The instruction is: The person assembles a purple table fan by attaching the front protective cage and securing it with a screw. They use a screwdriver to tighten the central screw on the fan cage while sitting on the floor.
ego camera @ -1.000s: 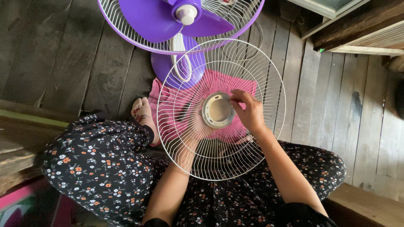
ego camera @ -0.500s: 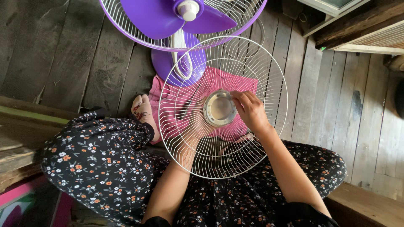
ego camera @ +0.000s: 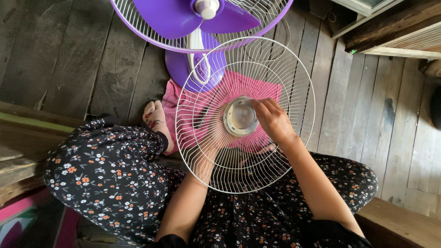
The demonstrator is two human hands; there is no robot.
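Observation:
I sit on a plank floor with a round white wire fan guard [ego camera: 294, 78] held over my lap. Its cream plastic hub [ego camera: 239, 118] faces up at me. My right hand [ego camera: 274, 121] rests on top of the wires, its fingertips pinched on the hub's right edge. Behind the guard, my left hand [ego camera: 215, 140] shows only through the wires and grips the guard from underneath near the hub; its forearm rises from my lap.
A purple fan [ego camera: 183, 16] with bare blades in a white rear cage stands ahead on its purple base [ego camera: 177, 69], a white cord [ego camera: 196, 64] hanging down. A pink cloth [ego camera: 169, 98] lies under the guard beside my foot [ego camera: 154, 120]. Wooden boards [ego camera: 395, 32] are at upper right.
The guard has risen slightly toward the purple fan and tilted a little. My right fingers have shifted along the hub's right rim. The left hand stays behind the guard.

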